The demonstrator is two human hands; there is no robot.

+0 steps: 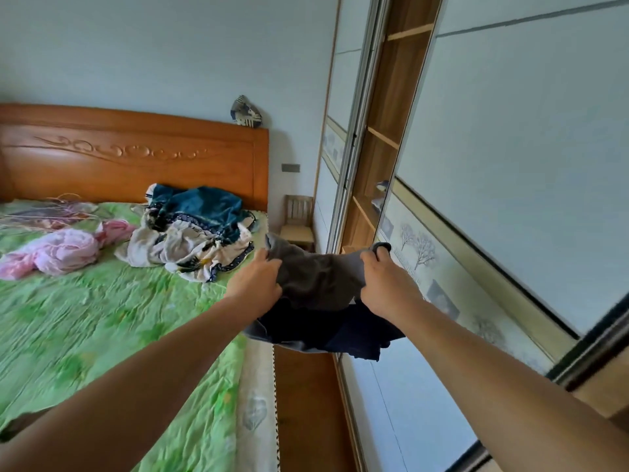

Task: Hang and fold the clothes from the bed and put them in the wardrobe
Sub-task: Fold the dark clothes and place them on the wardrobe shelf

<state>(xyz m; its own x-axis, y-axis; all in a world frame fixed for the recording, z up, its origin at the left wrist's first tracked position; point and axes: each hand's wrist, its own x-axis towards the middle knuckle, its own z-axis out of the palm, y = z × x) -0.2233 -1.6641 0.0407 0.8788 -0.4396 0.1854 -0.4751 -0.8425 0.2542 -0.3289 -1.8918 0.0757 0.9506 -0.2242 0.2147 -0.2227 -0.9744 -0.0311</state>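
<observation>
I hold a folded stack of dark clothes in the air between the bed and the wardrobe: a grey garment (pixel 318 279) on top, a navy one (pixel 326 330) hanging under it. My left hand (pixel 255 284) grips the stack's left edge and my right hand (pixel 388 284) grips its right edge. Ahead of my right hand, the wardrobe (pixel 384 172) stands open, its wooden shelves showing in a narrow gap between sliding doors. On the bed (pixel 85 318), near the headboard, lies a pile of teal, white and patterned clothes (pixel 197 229). A pink garment (pixel 64 250) lies to its left.
A pale sliding door (pixel 510 165) fills the right side, close to my right arm. A small wooden chair (pixel 297 219) stands between bed and wardrobe. Thin hangers (pixel 47 212) lie at the bed's far left. A narrow strip of brown floor (pixel 306 403) runs beside the bed.
</observation>
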